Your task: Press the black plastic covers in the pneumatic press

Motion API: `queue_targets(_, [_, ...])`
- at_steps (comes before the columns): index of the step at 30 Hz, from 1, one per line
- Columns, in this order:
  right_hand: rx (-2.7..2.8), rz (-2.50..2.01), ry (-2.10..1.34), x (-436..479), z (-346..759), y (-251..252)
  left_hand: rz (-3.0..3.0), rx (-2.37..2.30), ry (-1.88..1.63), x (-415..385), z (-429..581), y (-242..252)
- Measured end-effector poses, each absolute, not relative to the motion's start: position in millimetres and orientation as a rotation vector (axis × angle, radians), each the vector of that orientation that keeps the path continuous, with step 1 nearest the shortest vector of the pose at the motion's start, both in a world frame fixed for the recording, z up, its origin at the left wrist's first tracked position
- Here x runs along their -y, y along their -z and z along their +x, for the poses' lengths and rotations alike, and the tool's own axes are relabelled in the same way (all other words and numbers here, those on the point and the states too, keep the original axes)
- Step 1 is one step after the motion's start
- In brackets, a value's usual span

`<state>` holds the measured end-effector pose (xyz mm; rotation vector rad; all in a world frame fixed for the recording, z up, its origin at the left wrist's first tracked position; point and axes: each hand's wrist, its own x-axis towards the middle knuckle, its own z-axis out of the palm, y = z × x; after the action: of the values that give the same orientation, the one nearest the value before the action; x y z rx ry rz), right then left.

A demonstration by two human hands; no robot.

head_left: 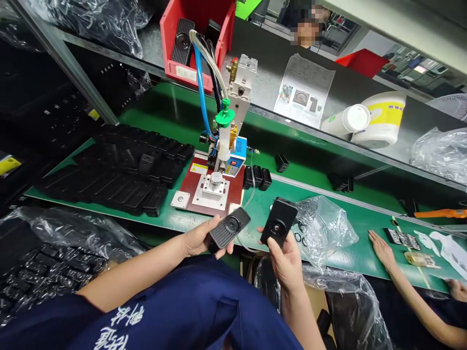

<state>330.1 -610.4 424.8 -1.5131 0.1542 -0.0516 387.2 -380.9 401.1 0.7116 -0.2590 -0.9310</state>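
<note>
The person's left hand [199, 238] is closed around a ribbed black speaker housing [228, 228], gripping its lower end with the round centre facing up, tilted. The right hand [286, 262] is closed around a squarer black housing [279, 222], held nearly upright with a round opening facing the camera. Both housings are held up just above the front edge of the green table [350, 257], near each other but not touching. Straight ahead stands a dispensing machine [233, 121] with a green-capped syringe [224, 141], blue and clear air hoses [199, 73], and a metal fixture [211, 192] on a red base plate [189, 192]. Three black parts [255, 177] sit just right of it. Left of the machine are rows of black housings [113, 167] covering the table. A clear plastic bag [321, 228] of black rubber rings lies just beyond the right hand. A co-worker's hand [381, 250] rests flat on the table at right near black strips [403, 239]. A red bin [193, 43] holding black parts, a printed sheet [302, 90] and white tubs [379, 119] sit on the shelf behind.
</note>
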Motion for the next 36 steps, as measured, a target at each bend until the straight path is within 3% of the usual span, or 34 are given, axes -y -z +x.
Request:
queue_targets(5, [0.504,-2.048,0.256,605,356,-450,0.741,0.178,1.098,374,387,-404])
queue_targets(11, [0.913,-2.135,0.145,594,369,-449,0.688,0.128,1.165,365,375,-395])
queue_targets(26, [1.090,-2.081,-0.029,598,354,-433,0.620,0.050,1.224,371,355,-387])
queue_targets(36, [0.783,-1.976,-0.227,604,353,-428,0.676,-0.005,1.323,380,358,-390])
